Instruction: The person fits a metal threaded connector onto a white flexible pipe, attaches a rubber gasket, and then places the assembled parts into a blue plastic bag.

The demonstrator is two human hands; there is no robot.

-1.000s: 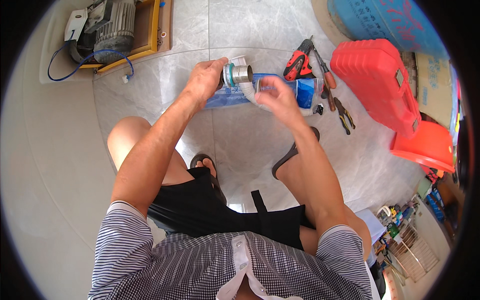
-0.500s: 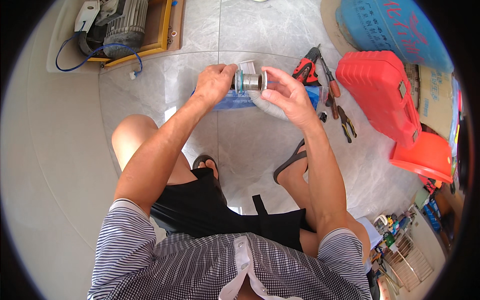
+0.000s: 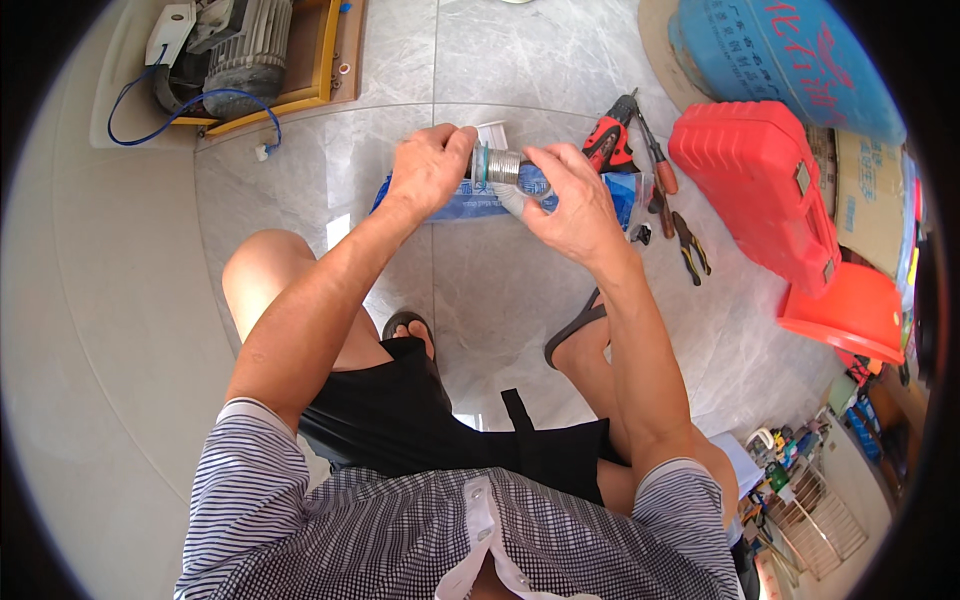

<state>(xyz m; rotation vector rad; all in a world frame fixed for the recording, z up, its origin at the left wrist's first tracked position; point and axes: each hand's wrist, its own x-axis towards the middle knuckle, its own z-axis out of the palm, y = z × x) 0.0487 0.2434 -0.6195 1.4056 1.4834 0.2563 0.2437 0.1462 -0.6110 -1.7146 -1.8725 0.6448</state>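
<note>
The fitting point(image 3: 503, 166), a threaded metal tube with a teal band, was held near twelve o'clock in the view, the left hand point(image 3: 430, 172) closed around its nine o'clock end with fingers bent together (their tips were mostly hidden). At its three o'clock end, the right hand point(image 3: 582, 208) pinched a ring point(image 3: 534, 182) between bowed thumb and forefinger, though I could not tell whether ring met thread. Outward from the fitting lay a blue bag point(image 3: 455, 207) toward seven, a drill point(image 3: 607, 146) and red case point(image 3: 748, 185) around three, pliers point(image 3: 689, 250) toward four and a motor point(image 3: 245, 62) toward ten.
</note>
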